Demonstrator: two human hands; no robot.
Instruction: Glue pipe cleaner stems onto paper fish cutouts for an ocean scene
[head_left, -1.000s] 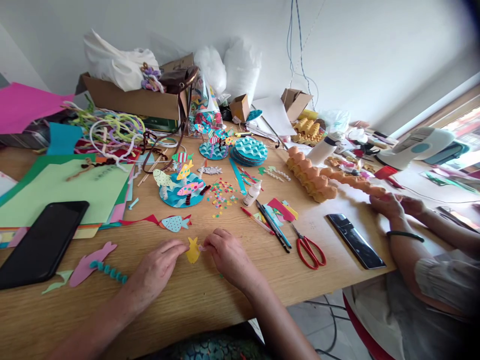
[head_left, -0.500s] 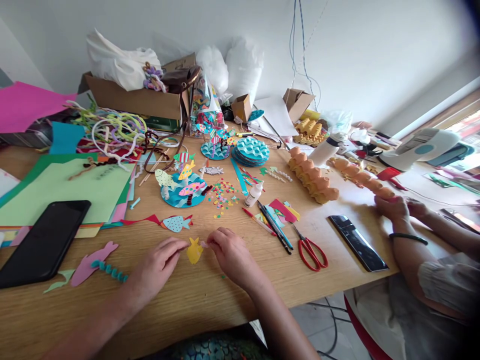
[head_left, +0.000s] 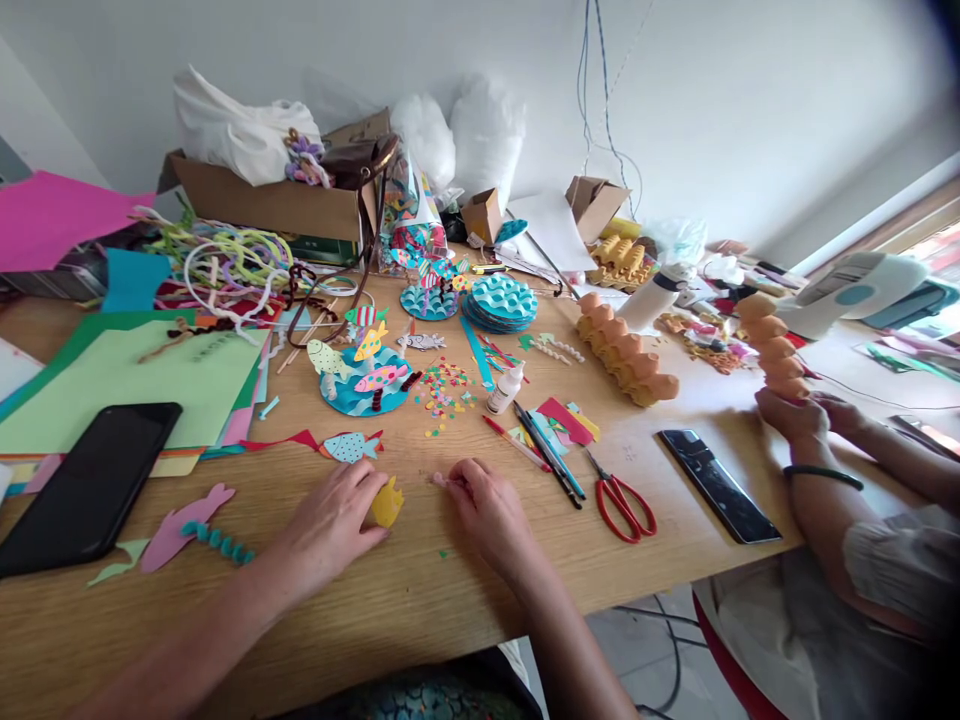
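My left hand point(head_left: 330, 515) is closed on a small yellow paper fish point(head_left: 388, 503), its fingers along the fish's left edge. To the right, my right hand point(head_left: 489, 508) pinches a tiny pale pink piece point(head_left: 439, 480), too small to name surely. A gap of bare wood separates the two. Just beyond my left hand lies a blue spotted paper fish point(head_left: 349, 446) with red edging. A pink paper fish point(head_left: 178, 530) with a teal coiled pipe cleaner point(head_left: 221, 542) rests on the left.
Ahead are a blue wavy base point(head_left: 352, 402) with paper fish, confetti dots point(head_left: 444, 390) and a glue bottle point(head_left: 506, 388). Pens point(head_left: 551, 455), red-handled scissors point(head_left: 625, 505) and a phone point(head_left: 718, 485) lie rightward. Another person's hands point(head_left: 799, 412) hold an orange egg-carton strip point(head_left: 776, 350).
My hands have moved apart; the pale piece has come away rightward from the yellow fish, which is now turned in my left hand. The other person has raised the egg-carton strip.
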